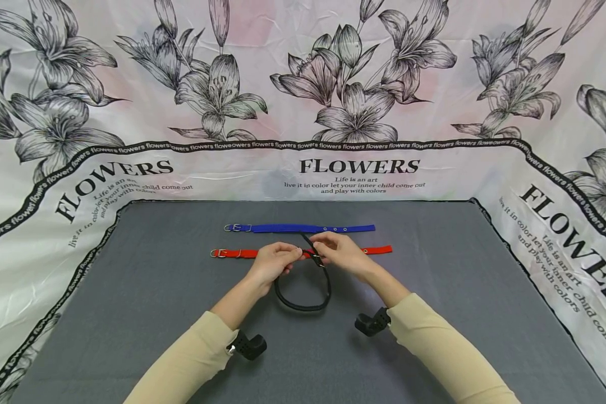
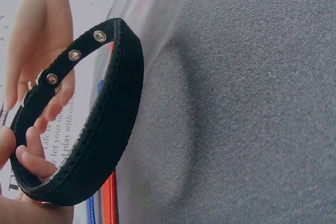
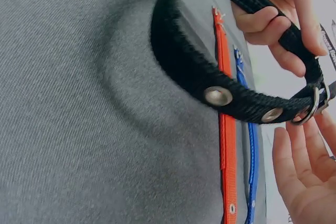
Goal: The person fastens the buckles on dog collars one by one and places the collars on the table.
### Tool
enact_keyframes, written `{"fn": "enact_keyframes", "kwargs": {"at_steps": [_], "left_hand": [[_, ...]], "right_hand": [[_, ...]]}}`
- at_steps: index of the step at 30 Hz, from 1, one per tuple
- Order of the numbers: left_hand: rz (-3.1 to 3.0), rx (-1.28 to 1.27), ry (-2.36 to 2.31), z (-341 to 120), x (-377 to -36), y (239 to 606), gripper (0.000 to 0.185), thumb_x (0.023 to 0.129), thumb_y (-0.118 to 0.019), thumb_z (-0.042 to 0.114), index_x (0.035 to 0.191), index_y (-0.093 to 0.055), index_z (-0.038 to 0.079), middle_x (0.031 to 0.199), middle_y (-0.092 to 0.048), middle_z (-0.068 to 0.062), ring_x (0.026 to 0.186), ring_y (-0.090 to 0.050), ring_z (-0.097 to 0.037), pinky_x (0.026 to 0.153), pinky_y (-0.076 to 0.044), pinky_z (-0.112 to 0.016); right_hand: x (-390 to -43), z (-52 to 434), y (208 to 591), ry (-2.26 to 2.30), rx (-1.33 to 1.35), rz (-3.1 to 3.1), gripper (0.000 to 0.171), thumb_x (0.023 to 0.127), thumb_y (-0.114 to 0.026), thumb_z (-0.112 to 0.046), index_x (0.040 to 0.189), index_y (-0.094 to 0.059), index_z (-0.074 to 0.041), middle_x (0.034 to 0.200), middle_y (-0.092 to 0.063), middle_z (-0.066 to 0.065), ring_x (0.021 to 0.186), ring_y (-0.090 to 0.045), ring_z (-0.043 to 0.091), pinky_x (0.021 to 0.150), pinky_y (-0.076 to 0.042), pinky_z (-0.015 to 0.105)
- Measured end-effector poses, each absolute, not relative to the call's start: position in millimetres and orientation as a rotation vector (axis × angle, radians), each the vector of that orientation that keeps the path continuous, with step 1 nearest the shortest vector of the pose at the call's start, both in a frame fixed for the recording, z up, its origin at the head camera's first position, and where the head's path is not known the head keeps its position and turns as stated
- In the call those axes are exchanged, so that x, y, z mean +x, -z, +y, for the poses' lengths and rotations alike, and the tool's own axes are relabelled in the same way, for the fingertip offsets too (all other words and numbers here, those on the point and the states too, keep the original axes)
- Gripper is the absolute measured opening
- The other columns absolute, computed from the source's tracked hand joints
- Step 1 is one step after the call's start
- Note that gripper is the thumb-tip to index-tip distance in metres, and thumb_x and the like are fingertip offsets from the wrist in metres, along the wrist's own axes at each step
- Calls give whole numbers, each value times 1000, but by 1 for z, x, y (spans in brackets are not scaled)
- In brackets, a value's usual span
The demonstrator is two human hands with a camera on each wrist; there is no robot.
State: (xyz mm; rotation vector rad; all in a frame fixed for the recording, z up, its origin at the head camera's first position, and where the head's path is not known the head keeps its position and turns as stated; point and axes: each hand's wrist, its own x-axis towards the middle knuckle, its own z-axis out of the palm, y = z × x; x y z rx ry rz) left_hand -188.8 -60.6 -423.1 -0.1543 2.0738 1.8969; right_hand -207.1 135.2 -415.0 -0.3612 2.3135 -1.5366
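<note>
Bare grey mat (image 1: 146, 303) stretches wide to either side of the left hand (image 1: 272, 262) and right hand (image 1: 340, 255), and towards the near edge. Just beyond the fingers, a red collar (image 1: 379, 249) and a blue collar (image 1: 303, 228) lie flat across the way, side by side. The black collar (image 1: 303, 292) loops between the wrists.

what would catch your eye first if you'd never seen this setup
Two hands meet at the middle of the grey mat, the left hand and right hand both pinching a black collar bent into a loop at its buckle. Just beyond them a red collar and a blue collar lie flat and straight, side by side. All around hangs a cloth with big lilies.
</note>
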Motion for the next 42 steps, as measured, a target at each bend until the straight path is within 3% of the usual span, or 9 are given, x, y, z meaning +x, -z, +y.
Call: {"fn": "enact_keyframes", "kwargs": {"at_steps": [7, 18, 22, 31, 42], "left_hand": [[2058, -104, -1885, -57, -187, 426, 29, 85, -67, 24, 108, -63, 6, 93, -71, -5, 69, -54, -14, 63, -46, -27], [2114, -82, -1811, -60, -186, 426, 30, 86, -66, 27, 109, -67, 8, 94, -71, -7, 70, -52, -14, 66, -45, -29], [2125, -106, -1802, -61, -186, 425, 29, 85, -67, 27, 109, -68, 10, 94, -71, -5, 76, -53, -19, 69, -46, -31], [2138, -138, -1804, -63, -185, 424, 27, 85, -67, 26, 109, -69, 14, 98, -70, -4, 93, -57, -26, 76, -46, -34], [2113, -158, -1849, -64, -187, 418, 25, 83, -70, 25, 106, -70, 14, 93, -71, -4, 78, -52, -20, 66, -40, -27]], "right_hand": [[-209, 132, 412, 1548, -359, 2336, 32, 93, -55, -31, 120, -57, -15, 114, -59, 11, 96, -57, 19, 79, -51, 35], [-207, 128, 409, 1552, -349, 2304, 34, 92, -57, -24, 121, -54, -6, 107, -57, 17, 85, -54, 19, 74, -50, 32], [-208, 128, 410, 1565, -360, 2268, 30, 92, -57, -20, 118, -52, -4, 107, -56, 21, 86, -55, 18, 76, -51, 34], [-208, 129, 410, 1557, -395, 2228, 19, 89, -53, -12, 106, -52, -4, 101, -54, 16, 86, -58, 19, 77, -53, 37], [-205, 131, 405, 1508, -464, 2213, 12, 87, -53, -6, 98, -52, -2, 97, -56, 14, 85, -60, 20, 76, -54, 41]]}}
